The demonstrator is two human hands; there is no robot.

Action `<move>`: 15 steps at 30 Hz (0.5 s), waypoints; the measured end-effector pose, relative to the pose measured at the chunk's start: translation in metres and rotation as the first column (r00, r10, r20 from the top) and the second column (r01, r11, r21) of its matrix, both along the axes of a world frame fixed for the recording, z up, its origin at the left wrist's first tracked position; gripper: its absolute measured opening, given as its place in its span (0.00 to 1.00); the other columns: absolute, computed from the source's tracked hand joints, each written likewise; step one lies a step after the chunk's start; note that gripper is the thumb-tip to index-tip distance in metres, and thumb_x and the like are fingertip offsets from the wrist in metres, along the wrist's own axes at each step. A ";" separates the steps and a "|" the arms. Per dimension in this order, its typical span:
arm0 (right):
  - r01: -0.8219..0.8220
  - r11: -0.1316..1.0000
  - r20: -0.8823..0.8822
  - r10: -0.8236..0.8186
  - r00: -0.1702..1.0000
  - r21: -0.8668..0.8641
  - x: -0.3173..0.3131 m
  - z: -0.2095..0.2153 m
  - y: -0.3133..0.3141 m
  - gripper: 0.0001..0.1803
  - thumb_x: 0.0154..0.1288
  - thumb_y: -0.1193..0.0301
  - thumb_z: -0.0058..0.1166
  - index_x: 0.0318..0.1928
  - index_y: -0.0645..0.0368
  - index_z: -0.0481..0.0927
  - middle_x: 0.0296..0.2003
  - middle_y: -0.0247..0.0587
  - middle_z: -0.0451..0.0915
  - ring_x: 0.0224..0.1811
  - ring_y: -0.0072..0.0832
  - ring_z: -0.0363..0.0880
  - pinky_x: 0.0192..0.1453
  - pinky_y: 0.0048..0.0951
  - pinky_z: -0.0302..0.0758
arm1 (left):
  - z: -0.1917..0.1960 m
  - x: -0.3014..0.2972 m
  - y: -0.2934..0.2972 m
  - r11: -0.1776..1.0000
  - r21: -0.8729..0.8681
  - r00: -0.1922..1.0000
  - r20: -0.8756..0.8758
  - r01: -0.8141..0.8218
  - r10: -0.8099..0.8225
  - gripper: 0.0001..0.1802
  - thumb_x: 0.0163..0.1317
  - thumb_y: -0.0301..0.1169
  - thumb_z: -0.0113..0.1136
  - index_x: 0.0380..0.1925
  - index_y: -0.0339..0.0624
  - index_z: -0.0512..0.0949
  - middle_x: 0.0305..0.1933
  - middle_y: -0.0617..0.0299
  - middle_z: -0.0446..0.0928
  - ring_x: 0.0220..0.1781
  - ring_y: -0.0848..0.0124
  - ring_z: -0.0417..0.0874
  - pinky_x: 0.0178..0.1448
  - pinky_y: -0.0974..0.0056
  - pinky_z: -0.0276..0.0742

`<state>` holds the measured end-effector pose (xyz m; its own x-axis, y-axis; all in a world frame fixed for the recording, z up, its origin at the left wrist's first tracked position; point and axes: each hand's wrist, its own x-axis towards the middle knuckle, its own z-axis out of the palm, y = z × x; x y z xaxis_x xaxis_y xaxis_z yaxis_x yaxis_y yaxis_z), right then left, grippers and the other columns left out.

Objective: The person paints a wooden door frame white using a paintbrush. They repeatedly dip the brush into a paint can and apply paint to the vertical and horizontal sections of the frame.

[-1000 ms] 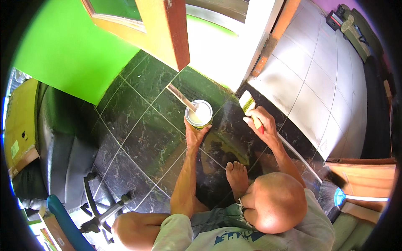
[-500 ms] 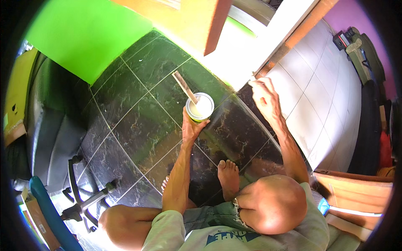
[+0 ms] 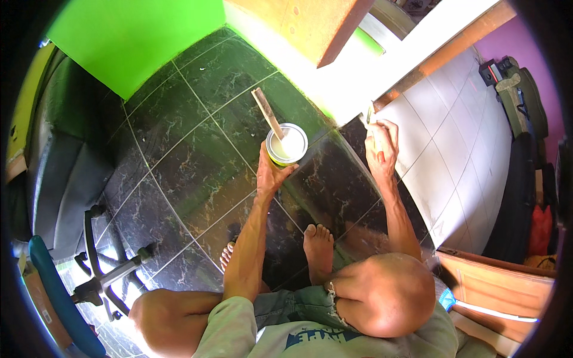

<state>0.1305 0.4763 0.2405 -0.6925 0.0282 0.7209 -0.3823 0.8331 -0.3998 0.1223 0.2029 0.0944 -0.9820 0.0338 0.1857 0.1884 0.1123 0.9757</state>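
My left hand (image 3: 271,173) is wrapped round the near side of an open paint can (image 3: 275,142) with white paint in it. A flat wooden stick (image 3: 267,112) stands in the paint and leans out over the can's far left rim. My right hand (image 3: 382,146) is closed on a small paintbrush (image 3: 370,111), its pale tip pointing up near the foot of the white door frame (image 3: 412,65). The fingers hide most of the brush's handle.
A wooden door (image 3: 310,27) stands open at the far side, near a bright green wall (image 3: 137,42). An office chair's base (image 3: 110,277) is at lower left. Dark floor tiles (image 3: 197,161) meet white tiles (image 3: 439,155) at the threshold. Bags (image 3: 522,101) lie far right.
My right hand has drawn slightly back toward me from the frame's lower edge, and more of the brush shows. My left hand keeps hold of the can. The view has shifted a little.
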 end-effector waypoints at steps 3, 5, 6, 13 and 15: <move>0.008 0.995 -0.051 -0.002 0.999 0.100 0.010 -0.002 -0.013 0.18 0.54 0.87 0.57 0.45 0.59 0.82 0.46 0.49 0.75 0.46 0.41 0.80 0.43 0.38 0.81 | 0.000 0.002 0.001 0.998 -0.050 1.000 -0.017 -0.027 0.026 0.59 0.42 0.34 0.86 0.71 0.36 0.58 0.64 0.51 0.72 0.67 0.60 0.74 0.72 0.58 0.69; -0.025 1.000 0.005 0.025 1.000 0.012 0.013 -0.001 -0.014 0.17 0.54 0.87 0.54 0.45 0.61 0.83 0.46 0.50 0.76 0.47 0.42 0.80 0.49 0.38 0.79 | -0.005 0.000 0.003 0.999 0.054 1.000 -0.020 0.004 -0.003 0.58 0.43 0.35 0.86 0.71 0.35 0.59 0.64 0.51 0.71 0.67 0.61 0.74 0.72 0.59 0.70; -0.030 1.000 0.014 0.030 0.999 0.000 0.008 0.002 -0.009 0.17 0.55 0.87 0.55 0.45 0.61 0.82 0.45 0.50 0.76 0.46 0.42 0.80 0.47 0.38 0.80 | -0.007 0.000 0.004 0.994 0.105 1.000 -0.023 0.021 -0.018 0.58 0.43 0.36 0.86 0.71 0.35 0.59 0.65 0.51 0.71 0.67 0.61 0.74 0.72 0.59 0.70; 0.041 0.999 -0.092 -0.040 0.995 0.015 0.011 0.017 -0.009 0.16 0.55 0.86 0.56 0.45 0.61 0.82 0.44 0.47 0.75 0.44 0.40 0.80 0.43 0.37 0.79 | -0.003 0.000 0.000 0.995 0.085 0.998 0.002 0.059 -0.060 0.62 0.43 0.35 0.86 0.74 0.37 0.53 0.68 0.50 0.70 0.70 0.59 0.74 0.75 0.56 0.70; -0.022 0.999 0.030 0.021 0.999 0.023 0.015 0.018 -0.010 0.16 0.55 0.85 0.58 0.45 0.60 0.83 0.44 0.46 0.75 0.42 0.38 0.80 0.41 0.36 0.79 | 0.008 0.003 0.001 0.995 0.085 0.998 0.030 0.058 -0.060 0.63 0.43 0.35 0.86 0.74 0.37 0.53 0.68 0.50 0.70 0.70 0.59 0.74 0.75 0.57 0.71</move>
